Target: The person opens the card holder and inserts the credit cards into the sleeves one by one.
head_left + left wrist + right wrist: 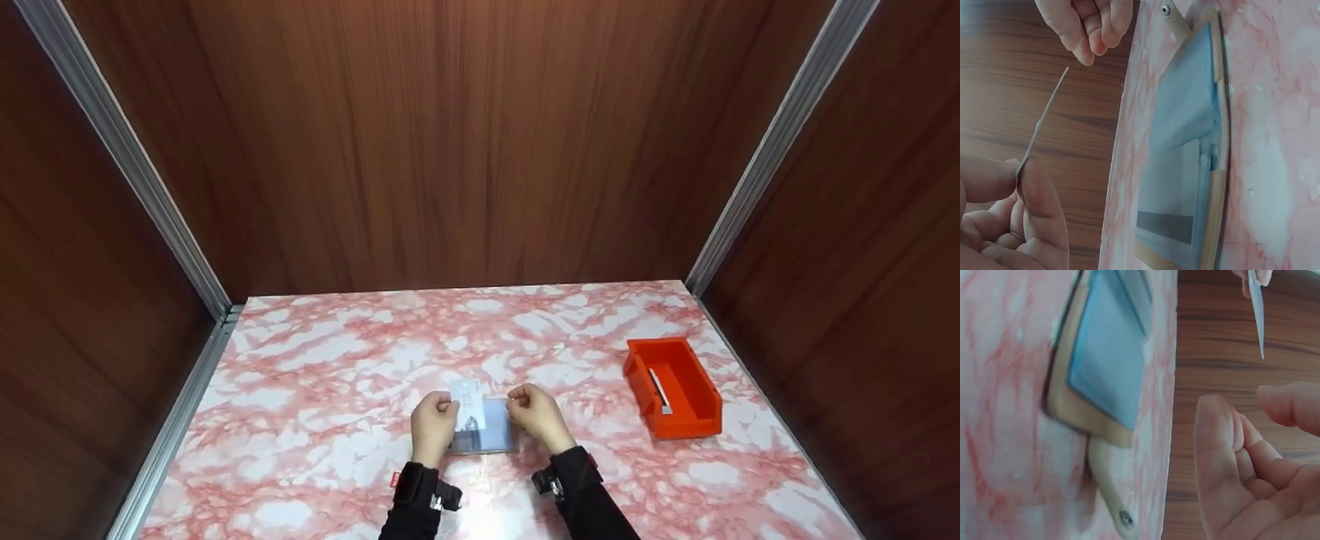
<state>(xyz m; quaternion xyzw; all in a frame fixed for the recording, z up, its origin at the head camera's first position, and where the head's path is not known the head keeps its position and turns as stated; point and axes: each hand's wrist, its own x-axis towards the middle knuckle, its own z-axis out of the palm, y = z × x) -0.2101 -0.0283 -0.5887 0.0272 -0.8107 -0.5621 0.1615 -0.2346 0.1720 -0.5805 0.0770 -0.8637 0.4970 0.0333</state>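
My left hand (433, 426) pinches a thin white printed card (468, 405) between thumb and forefinger, its face upright in the head view. In the left wrist view the card (1044, 115) shows edge-on, raised above the table. Below both hands a tan-edged card holder (496, 435) lies spread on the table, with bluish clear plastic sleeves (1185, 101). One sleeve holds a card with a dark stripe (1165, 225). A strap with a metal snap (1107, 486) sticks out from the holder's right end. My right hand (1252, 478) holds nothing; its thumb and forefinger are apart, close to the card.
An orange bin (686, 432) stands to the right on the red-and-white marbled table (337, 390). Inside it leans a thin white-and-black strip (660, 391). Brown wood-grain panels (450, 150) with metal corner posts (780, 142) enclose the table at the back and sides.
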